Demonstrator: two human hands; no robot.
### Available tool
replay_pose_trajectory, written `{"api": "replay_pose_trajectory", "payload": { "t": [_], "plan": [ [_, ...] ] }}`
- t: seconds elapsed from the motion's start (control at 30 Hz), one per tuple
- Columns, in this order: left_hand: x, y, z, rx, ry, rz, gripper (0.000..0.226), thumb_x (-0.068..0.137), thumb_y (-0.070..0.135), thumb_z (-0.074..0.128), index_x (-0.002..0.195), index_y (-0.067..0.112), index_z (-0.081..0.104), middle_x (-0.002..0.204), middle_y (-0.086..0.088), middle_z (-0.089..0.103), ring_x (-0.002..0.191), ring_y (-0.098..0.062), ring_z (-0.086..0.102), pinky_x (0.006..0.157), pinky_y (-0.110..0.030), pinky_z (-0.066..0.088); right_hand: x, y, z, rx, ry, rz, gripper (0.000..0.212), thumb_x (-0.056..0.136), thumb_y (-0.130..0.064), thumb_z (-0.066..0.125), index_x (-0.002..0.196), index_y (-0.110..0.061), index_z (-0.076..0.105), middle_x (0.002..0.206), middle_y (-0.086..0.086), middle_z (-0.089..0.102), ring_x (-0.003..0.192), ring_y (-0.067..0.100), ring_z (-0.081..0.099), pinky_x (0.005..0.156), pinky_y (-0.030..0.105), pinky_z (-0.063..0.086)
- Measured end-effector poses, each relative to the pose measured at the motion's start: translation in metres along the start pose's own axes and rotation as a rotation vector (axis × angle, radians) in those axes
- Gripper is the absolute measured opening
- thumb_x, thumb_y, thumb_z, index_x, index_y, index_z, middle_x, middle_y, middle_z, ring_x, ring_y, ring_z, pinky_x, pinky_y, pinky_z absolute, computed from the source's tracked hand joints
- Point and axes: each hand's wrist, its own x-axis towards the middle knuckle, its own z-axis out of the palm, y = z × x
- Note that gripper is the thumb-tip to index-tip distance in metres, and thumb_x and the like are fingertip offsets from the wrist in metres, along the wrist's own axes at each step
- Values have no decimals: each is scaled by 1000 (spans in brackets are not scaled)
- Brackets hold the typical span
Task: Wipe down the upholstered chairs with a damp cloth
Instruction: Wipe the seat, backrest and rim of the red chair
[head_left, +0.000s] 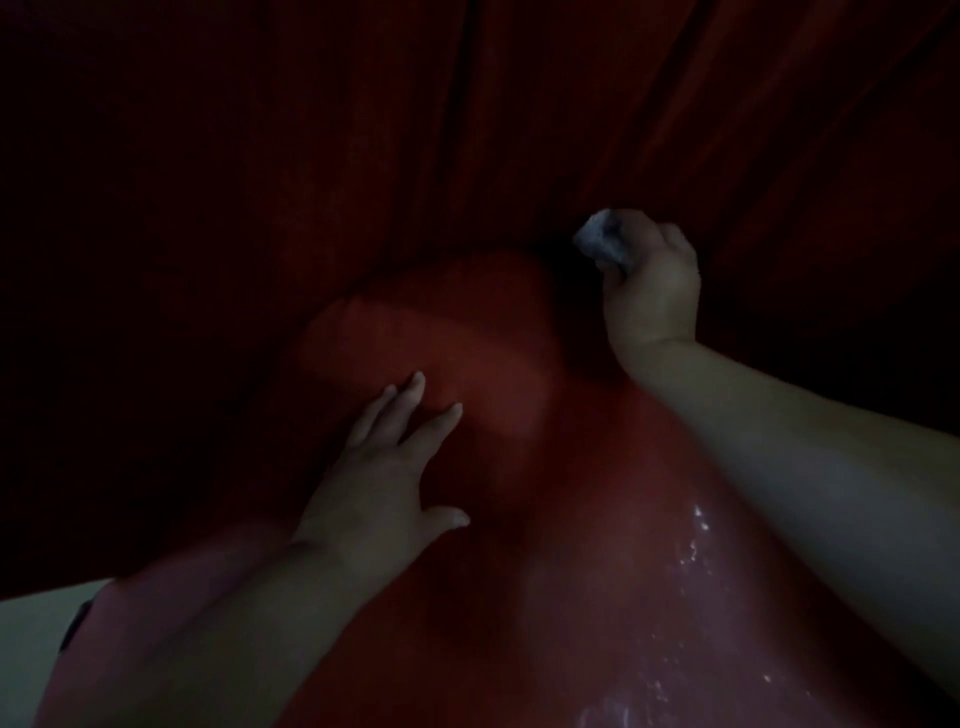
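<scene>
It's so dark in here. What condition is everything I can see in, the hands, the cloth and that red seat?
Left hand: open, fingers spread flat on the red upholstery.
Right hand: gripping the cloth.
Cloth: bunched up in the right hand, held at the back of the seat.
Red upholstery: shiny wet streaks near the right forearm.

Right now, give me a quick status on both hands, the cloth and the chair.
Left hand flat, fingers spread on the red chair. Right hand grips the bunched cloth against the upholstery. Wet sheen low right. Nothing in the way; scene very dark.
</scene>
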Motion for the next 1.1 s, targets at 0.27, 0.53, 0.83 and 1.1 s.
{"api": "replay_pose_trajectory", "payload": {
  "t": [0.27, 0.53, 0.83, 1.1],
  "plan": [
    [4, 2, 6, -32, 23, -18, 96, 72, 53, 73, 146, 51, 13, 156, 21, -17, 143, -3, -16, 113, -18, 3, 11, 4, 39, -87, -80, 48, 33, 88, -12, 53, 118, -16, 66, 111, 13, 66, 105, 33, 59, 91, 40, 46],
    [3, 11, 5, -19, 36, -69, 96, 70, 49, 77, 146, 49, 18, 158, 17, -10, 143, -6, -13, 113, -19, 4, 0, 16, 19, -45, -314, -210, 38, 91, -6, 46, 122, -16, 66, 125, 13, 60, 117, 31, 51, 99, 25, 36],
    [10, 43, 1, -28, 120, -61, 72, 75, 42, 75, 140, 41, 43, 158, 8, 13, 143, -16, 9, 114, -43, 27, -124, 62, -54, -10, -153, -223, 40, 84, -6, 47, 114, -19, 70, 106, 8, 65, 87, 30, 58, 81, 31, 46],
    [25, 88, 14, -35, 63, 55, 65, 83, 40, 67, 142, 41, 38, 159, 11, 6, 144, -14, 3, 117, -42, 21, -107, 63, -72, -46, 9, -42, 38, 86, -10, 49, 118, -18, 68, 110, 7, 64, 95, 31, 56, 80, 49, 48]
  ]
}}
